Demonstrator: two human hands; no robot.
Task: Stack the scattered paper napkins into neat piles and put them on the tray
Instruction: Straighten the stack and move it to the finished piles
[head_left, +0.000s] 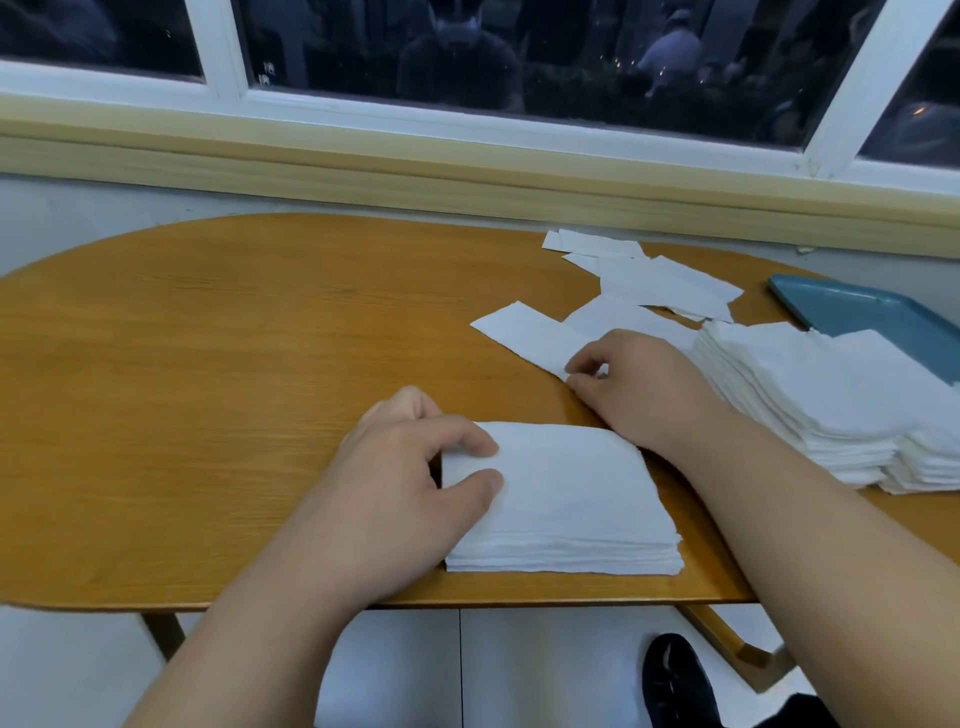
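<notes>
Found left hand (405, 467) gripping left edge of neat pile (561, 499), fingers curled, at near edge of bench (208, 364). Noted right hand (628, 387) pinching corner of loose napkin (524, 330). Recorded tall stacks (831, 400) against blue tray (872, 312), with scattered napkins (660, 283) beyond.

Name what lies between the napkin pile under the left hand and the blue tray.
Head view: the right hand, pinching a loose napkin, and the big napkin stack beside the tray.
</notes>
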